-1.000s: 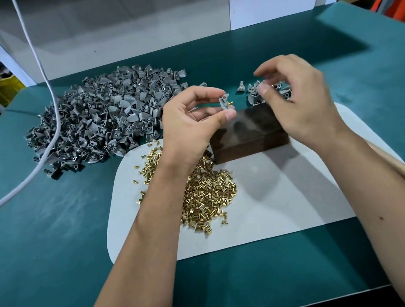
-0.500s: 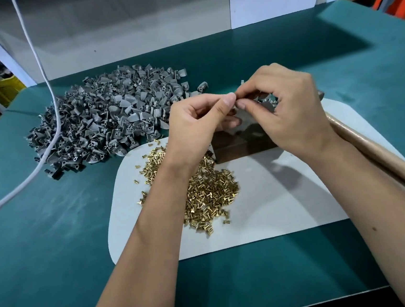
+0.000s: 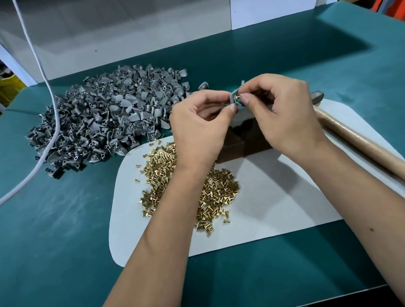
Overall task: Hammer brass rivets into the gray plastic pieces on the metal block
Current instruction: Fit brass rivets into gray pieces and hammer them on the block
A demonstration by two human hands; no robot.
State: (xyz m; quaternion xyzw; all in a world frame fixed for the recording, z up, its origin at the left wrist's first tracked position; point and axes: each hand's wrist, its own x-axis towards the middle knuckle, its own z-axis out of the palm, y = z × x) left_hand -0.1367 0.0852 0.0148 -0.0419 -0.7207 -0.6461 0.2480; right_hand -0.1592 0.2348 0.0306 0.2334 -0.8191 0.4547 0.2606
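Observation:
My left hand pinches a small gray plastic piece above the dark metal block. My right hand pinches a brass rivet that sits against the piece. Both hands meet fingertip to fingertip over the block and hide most of its top. A heap of loose brass rivets lies on the white mat under my left wrist. A big pile of gray plastic pieces covers the green table to the left.
A hammer lies at the right, its wooden handle running toward the near right and its metal head behind my right hand. A white cable crosses the gray pile. A white wall panel stands behind the table.
My hands came together over the block; the right hand moved left to the gray piece held by the left, and the rivet is now at the piece.

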